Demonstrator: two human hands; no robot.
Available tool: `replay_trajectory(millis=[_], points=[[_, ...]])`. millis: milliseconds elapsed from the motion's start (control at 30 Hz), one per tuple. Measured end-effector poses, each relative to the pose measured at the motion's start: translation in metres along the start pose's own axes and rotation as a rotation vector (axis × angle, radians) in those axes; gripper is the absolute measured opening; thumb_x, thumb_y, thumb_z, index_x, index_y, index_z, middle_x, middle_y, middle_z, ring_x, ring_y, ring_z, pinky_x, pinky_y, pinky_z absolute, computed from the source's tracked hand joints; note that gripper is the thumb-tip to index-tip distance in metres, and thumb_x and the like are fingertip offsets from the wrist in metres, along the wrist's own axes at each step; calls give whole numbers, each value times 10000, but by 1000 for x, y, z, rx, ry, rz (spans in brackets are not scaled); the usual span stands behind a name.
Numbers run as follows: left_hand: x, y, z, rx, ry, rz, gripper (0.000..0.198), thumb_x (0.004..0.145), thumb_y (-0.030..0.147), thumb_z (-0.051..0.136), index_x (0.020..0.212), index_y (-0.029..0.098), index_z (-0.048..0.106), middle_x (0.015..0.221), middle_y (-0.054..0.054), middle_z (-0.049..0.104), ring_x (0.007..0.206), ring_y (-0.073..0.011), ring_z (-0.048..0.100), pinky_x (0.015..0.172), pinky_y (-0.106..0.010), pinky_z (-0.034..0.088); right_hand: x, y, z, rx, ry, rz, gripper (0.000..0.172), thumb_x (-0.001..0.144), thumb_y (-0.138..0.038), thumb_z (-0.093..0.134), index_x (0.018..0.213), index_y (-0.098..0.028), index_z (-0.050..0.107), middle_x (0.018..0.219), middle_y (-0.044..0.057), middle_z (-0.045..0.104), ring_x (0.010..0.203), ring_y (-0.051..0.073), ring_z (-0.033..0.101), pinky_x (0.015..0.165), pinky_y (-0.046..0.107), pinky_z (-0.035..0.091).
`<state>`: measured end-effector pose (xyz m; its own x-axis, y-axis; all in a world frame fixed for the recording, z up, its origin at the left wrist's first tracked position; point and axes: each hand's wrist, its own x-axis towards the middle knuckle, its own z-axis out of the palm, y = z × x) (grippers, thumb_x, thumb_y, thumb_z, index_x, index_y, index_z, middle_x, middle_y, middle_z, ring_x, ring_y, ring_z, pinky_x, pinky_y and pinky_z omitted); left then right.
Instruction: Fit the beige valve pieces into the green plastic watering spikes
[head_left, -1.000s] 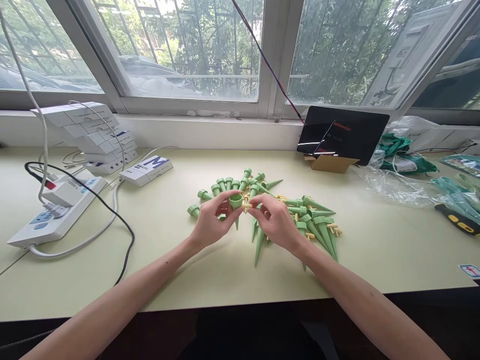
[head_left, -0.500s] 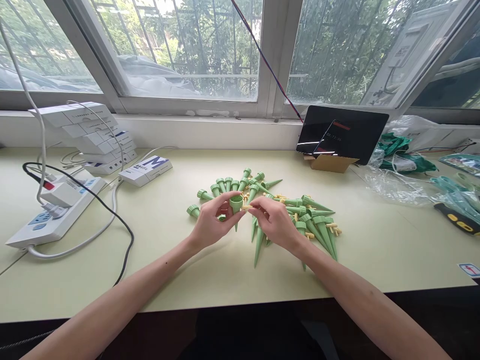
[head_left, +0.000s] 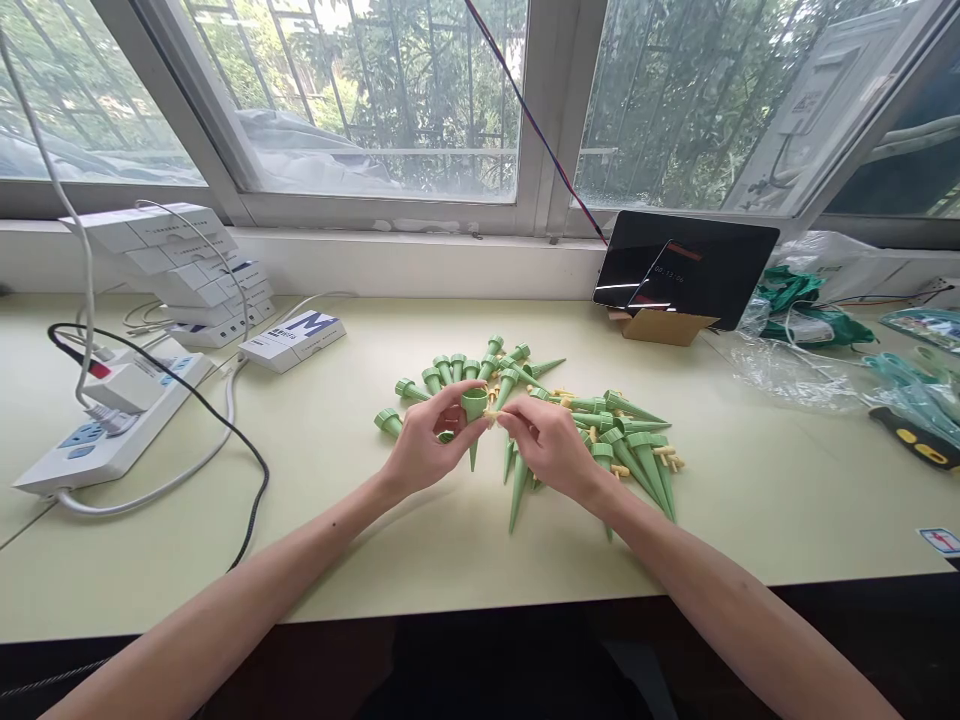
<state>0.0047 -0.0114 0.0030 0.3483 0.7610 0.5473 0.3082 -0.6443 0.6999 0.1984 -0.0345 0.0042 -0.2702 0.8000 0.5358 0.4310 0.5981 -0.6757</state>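
Note:
Between the thumb and fingers of my left hand (head_left: 427,440) is a green plastic watering spike (head_left: 474,402), upright, its wide open mouth facing up and its point down. My right hand (head_left: 551,445) pinches a small yellow peg (head_left: 491,416) beside the spike's cup, close to my left thumb; whether the peg touches the spike I cannot tell. Behind and to the right of both hands lies a pile of green spikes (head_left: 645,460), many with ribbed caps. Loose yellow pegs (head_left: 667,458) are scattered among them. Part of the pile is hidden by my right hand.
A white power strip (head_left: 112,440) with cables lies at the left, near a stack of white boxes (head_left: 202,270) and a single box (head_left: 294,340). A tablet (head_left: 686,265) leans on a cardboard stand (head_left: 664,327). Clear plastic bags (head_left: 795,370) and a black-and-yellow tool (head_left: 915,437) are at the right.
The yellow peg in my right hand has turned slightly and less of it shows. Both hands stay in nearly the same place, and the pile looks unchanged.

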Motion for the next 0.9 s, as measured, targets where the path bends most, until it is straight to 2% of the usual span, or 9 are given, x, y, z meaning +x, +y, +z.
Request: replay_trajectory(millis=[200, 300, 467, 667, 900], points=[[2, 0, -1, -106, -49, -52, 347, 941, 306, 572, 1270, 195, 555, 669, 21, 545, 539, -80, 475, 497, -177, 457, -1, -2, -1, -4, 24, -3, 293, 1002, -353, 480, 789, -189, 595, 663, -2, 557, 590, 125, 465, 601, 260, 374], [3, 1, -2, -158, -105, -71, 381, 945, 316, 566, 1308, 203, 535, 658, 29, 495, 538, -82, 447, 491, -179, 435, -1, -3, -1, -7, 33, -4, 320, 1001, -377, 478, 765, -189, 586, 649, -3, 551, 573, 122, 452, 589, 261, 372], [4, 5, -4, -134, -196, -98, 506, 880, 340, 660, 1350, 229, 510, 653, 54, 367, 551, -87, 369, 470, -179, 377, 0, -3, -1, -3, 54, -16, 353, 997, -395, 484, 720, -191, 564, 613, -9, 533, 553, 118, 441, 571, 258, 363], [4, 4, -4, -169, -252, -138, 523, 882, 363, 654, 1363, 216, 509, 633, 61, 321, 544, -91, 339, 464, -188, 364, -1, -3, 0, -5, 62, -29, 353, 984, -388, 513, 691, -194, 545, 583, -23, 489, 530, 110, 397, 555, 254, 350], [5, 4, -4, -313, -290, -197, 525, 889, 363, 649, 1367, 201, 503, 631, 56, 326, 541, -92, 347, 454, -196, 375, -2, -4, 0, -14, 66, -50, 371, 1019, -339, 419, 687, -199, 504, 615, -10, 509, 563, 120, 429, 589, 259, 371]])
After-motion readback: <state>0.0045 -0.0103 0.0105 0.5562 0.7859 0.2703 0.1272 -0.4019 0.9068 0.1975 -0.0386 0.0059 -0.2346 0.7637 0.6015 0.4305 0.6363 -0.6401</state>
